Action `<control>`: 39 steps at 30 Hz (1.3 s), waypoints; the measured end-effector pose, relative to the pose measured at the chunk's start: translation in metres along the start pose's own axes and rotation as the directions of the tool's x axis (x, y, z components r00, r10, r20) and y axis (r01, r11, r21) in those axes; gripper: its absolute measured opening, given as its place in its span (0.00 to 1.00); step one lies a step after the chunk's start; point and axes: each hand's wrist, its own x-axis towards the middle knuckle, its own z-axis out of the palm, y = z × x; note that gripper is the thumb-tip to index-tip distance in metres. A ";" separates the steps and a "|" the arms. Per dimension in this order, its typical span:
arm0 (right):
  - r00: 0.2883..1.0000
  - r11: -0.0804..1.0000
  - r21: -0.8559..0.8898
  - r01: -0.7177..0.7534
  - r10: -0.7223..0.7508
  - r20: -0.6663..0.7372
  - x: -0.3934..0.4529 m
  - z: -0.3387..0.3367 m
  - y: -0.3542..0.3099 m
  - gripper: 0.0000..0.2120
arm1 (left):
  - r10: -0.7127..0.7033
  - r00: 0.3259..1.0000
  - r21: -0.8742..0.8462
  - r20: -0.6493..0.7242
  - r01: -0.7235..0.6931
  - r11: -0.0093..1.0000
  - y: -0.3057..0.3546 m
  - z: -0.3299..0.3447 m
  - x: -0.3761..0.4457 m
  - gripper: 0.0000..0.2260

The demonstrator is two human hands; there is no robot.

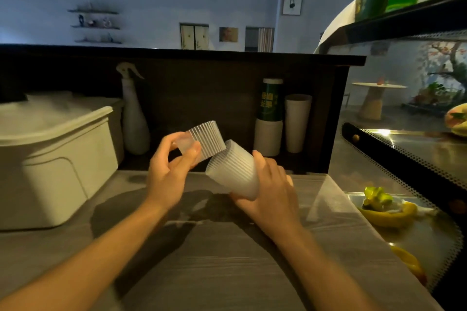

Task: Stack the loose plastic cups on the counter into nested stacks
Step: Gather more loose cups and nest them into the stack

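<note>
**Two ribbed cups held above the counter, rims meeting**

At 9 o'clock I see a white lidded bin (54, 159) on the counter (227, 267). A white spray bottle (134, 113) stands just beside it, against the dark back panel.

My left hand (168, 174) pinches the left ribbed cup (202, 139) by its base, thumb and fingers curled round it, mouth tilted toward 3 o'clock.

My right hand (270, 189) grips the right ribbed cup (233, 171) from the side, fingers wrapped, mouth tilted toward 11 o'clock. The two rims touch; neither cup is nested. Both are held clear of the counter.

At 1 o'clock a green-labelled cup stack (269, 116) and a plain white cup stack (297, 121) stand behind the hands. At 4 o'clock a yellow peel (389, 214) lies on a metal tray (429, 235).
</note>
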 end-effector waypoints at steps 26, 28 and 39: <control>0.882 0.893 0.321 -0.316 0.401 -0.246 0.006 0.006 0.039 0.40 | -0.151 0.989 0.575 -0.002 0.124 0.808 -0.055 0.014 0.067 0.18; 0.884 0.895 0.321 -0.309 0.395 -0.250 0.009 0.008 0.039 0.41 | -0.195 0.981 0.604 0.002 0.154 0.782 -0.062 0.022 0.092 0.23; 0.902 0.894 0.337 -0.295 0.377 -0.209 0.010 0.014 0.038 0.45 | -0.256 0.965 0.827 0.059 0.097 0.554 -0.133 0.053 0.179 0.28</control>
